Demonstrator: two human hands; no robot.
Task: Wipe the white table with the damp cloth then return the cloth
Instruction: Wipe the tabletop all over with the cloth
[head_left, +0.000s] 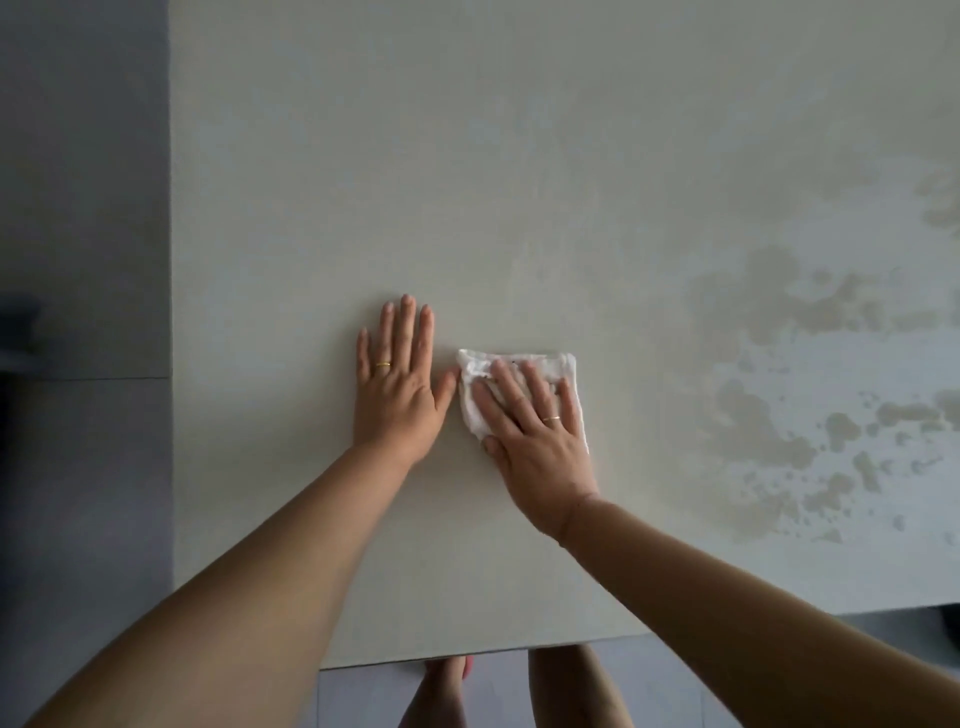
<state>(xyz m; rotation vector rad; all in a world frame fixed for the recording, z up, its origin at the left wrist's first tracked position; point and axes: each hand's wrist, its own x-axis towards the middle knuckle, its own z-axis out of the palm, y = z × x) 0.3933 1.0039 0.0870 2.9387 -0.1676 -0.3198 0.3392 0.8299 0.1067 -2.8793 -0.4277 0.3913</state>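
Observation:
The white table (519, 182) fills most of the view from above. A folded white cloth (550, 364) lies on it near the middle. My right hand (535, 436) presses flat on the cloth with straight, spread fingers and covers most of it. My left hand (397, 384) rests flat on the bare tabletop just left of the cloth, fingers straight, thumb close to the cloth's left edge. Each hand wears a gold ring.
Wet streaks and damp patches (810, 415) cover the table's right part. The table's left edge (171, 260) borders grey tiled floor (83, 208). The near edge runs below my arms, with my legs and feet (447, 686) beyond it.

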